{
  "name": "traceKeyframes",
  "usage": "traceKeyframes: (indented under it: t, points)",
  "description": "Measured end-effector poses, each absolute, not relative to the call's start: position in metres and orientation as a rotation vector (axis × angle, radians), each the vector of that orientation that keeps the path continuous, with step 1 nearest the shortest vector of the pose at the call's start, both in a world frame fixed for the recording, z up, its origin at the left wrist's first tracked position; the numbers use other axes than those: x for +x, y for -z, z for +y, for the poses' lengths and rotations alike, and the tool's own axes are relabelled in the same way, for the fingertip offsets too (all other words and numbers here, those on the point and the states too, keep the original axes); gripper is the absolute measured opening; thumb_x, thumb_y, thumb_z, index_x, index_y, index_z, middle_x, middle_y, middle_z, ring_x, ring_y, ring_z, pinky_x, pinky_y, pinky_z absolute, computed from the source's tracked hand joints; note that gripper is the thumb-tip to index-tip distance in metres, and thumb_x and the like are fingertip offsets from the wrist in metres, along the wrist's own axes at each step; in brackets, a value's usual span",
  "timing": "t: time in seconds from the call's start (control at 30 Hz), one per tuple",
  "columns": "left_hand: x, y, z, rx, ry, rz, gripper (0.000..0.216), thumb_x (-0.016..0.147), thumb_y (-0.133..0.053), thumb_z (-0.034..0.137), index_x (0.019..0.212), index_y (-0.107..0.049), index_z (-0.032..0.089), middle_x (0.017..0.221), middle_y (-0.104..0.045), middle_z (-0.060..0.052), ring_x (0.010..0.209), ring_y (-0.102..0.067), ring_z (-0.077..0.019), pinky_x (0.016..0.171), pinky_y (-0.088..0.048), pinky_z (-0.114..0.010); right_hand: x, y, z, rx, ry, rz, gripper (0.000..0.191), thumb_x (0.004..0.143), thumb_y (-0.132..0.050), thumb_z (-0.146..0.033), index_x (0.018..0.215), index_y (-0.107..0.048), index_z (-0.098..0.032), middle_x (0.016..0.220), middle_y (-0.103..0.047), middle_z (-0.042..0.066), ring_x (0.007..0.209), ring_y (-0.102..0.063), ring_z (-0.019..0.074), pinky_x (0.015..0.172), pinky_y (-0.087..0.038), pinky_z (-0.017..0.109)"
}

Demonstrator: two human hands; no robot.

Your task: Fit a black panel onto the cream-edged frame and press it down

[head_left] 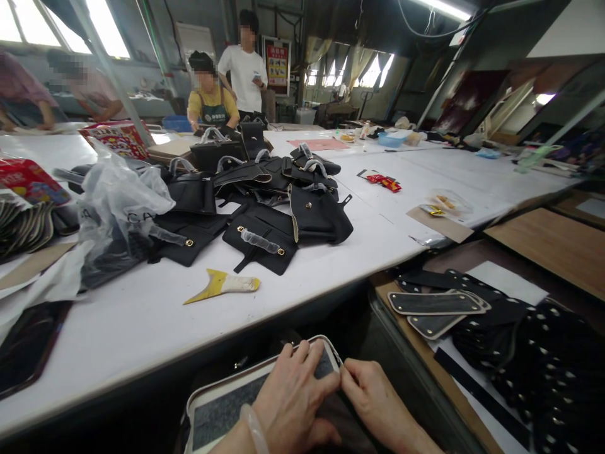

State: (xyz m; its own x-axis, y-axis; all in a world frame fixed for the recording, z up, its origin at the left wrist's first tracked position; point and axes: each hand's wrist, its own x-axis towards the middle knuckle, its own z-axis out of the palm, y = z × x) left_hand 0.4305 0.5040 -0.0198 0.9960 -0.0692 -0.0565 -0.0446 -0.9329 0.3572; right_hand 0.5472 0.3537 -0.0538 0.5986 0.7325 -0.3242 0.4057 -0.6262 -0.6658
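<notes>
In front of me, below the table edge, is a dark bag piece with a grey panel framed by a cream edge (222,403). My left hand (288,397), with a pale bangle at the wrist, lies across the panel, its fingers bent over the far part and gripping it. At the right corner my right hand (373,397) pinches the edge between thumb and forefinger. The underside of the piece is hidden. On the white table (142,340) ahead lies a yellow tool with a wrapped handle (227,284).
Black handbags (259,236) with wrapped handles are piled beyond. A plastic bag (118,195) and dark phone (33,340) lie left. At right, a board holds black strips (435,302) and studded black pieces (534,353). Several people work around the far table.
</notes>
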Motion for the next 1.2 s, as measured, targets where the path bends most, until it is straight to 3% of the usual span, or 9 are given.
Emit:
traceKeyframes:
  t: [0.17, 0.4, 0.5, 0.6, 0.73, 0.87, 1.0, 1.2]
  points:
    - [0.431, 0.017, 0.504, 2.804, 0.105, -0.081, 0.071, 0.068, -0.071, 0.069, 0.126, -0.051, 0.032, 0.140, -0.046, -0.013, 0.117, -0.051, -0.0354, 0.095, -0.045, -0.056, 0.550, 0.048, 0.355, -2.290, -0.806, -0.930, 0.035, 0.088, -0.036, -0.035, 0.057, -0.045, -0.021, 0.059, -0.059, 0.002, 0.055, -0.048, 0.0144, 0.054, -0.025, 0.030]
    - [0.426, 0.023, 0.503, 2.785, 0.145, -0.085, 0.074, 0.073, -0.056, 0.079, 0.129, -0.048, 0.033, 0.146, -0.039, -0.014, 0.122, -0.047, -0.0344, 0.098, -0.040, -0.057, 0.549, 0.044, 0.357, -2.203, -0.786, -0.900, 0.035, 0.088, -0.044, -0.031, 0.055, -0.044, -0.020, 0.054, -0.051, -0.002, 0.053, -0.042, 0.0115, 0.053, -0.023, 0.029]
    - [0.426, 0.026, 0.505, 2.771, 0.171, -0.105, 0.076, 0.072, -0.056, 0.080, 0.133, -0.046, 0.036, 0.148, -0.038, -0.014, 0.121, -0.047, -0.0352, 0.096, -0.040, -0.056, 0.549, 0.044, 0.350, -1.907, -0.977, -0.711, 0.038, 0.088, -0.052, -0.042, 0.057, -0.047, -0.020, 0.052, -0.046, -0.004, 0.051, -0.039, 0.0111, 0.052, -0.024, 0.028]
    - [0.429, 0.028, 0.508, 2.785, 0.205, -0.147, 0.075, 0.071, -0.059, 0.078, 0.134, -0.046, 0.038, 0.149, -0.037, -0.014, 0.118, -0.049, -0.0358, 0.093, -0.041, -0.054, 0.552, 0.057, 0.347, -1.362, -1.166, -0.295, 0.045, 0.087, -0.053, -0.059, 0.068, -0.059, -0.019, 0.054, -0.050, -0.003, 0.053, -0.045, 0.0124, 0.057, -0.035, 0.027]
    - [0.431, 0.032, 0.510, 2.836, 0.204, -0.169, 0.074, 0.073, -0.059, 0.076, 0.135, -0.045, 0.039, 0.151, -0.035, -0.014, 0.117, -0.050, -0.0363, 0.092, -0.041, -0.052, 0.547, 0.094, 0.359, -1.156, -1.036, 0.157, 0.043, 0.082, -0.063, -0.061, 0.079, -0.067, -0.018, 0.071, -0.064, 0.001, 0.072, -0.058, 0.0165, 0.070, -0.042, 0.029]
    - [0.430, 0.038, 0.511, 2.871, 0.197, -0.196, 0.079, 0.076, -0.056, 0.076, 0.142, -0.038, 0.038, 0.152, -0.035, -0.016, 0.116, -0.051, -0.0371, 0.090, -0.043, -0.051, 0.525, 0.119, 0.379, -0.851, -1.318, 0.228, 0.060, 0.077, -0.061, -0.070, 0.104, -0.070, -0.018, 0.092, -0.072, 0.007, 0.096, -0.063, 0.0271, 0.088, -0.043, 0.038]
    - [0.431, 0.043, 0.508, 2.895, 0.217, -0.190, 0.081, 0.076, -0.055, 0.076, 0.144, -0.033, 0.037, 0.151, -0.036, -0.017, 0.116, -0.052, -0.0379, 0.087, -0.045, -0.052, 0.514, 0.124, 0.385, -0.690, -1.317, 0.251, 0.067, 0.071, -0.064, -0.075, 0.104, -0.070, -0.017, 0.095, -0.074, 0.010, 0.104, -0.062, 0.0306, 0.096, -0.041, 0.041]
    - [0.432, 0.045, 0.504, 2.889, 0.251, -0.186, 0.089, 0.073, -0.058, 0.077, 0.146, -0.032, 0.034, 0.153, -0.034, -0.018, 0.119, -0.050, -0.0398, 0.088, -0.045, -0.052, 0.515, 0.123, 0.374, -0.640, -1.330, 0.232, 0.067, 0.080, -0.055, -0.073, 0.111, -0.070, -0.015, 0.096, -0.075, 0.011, 0.105, -0.063, 0.0301, 0.097, -0.041, 0.042]
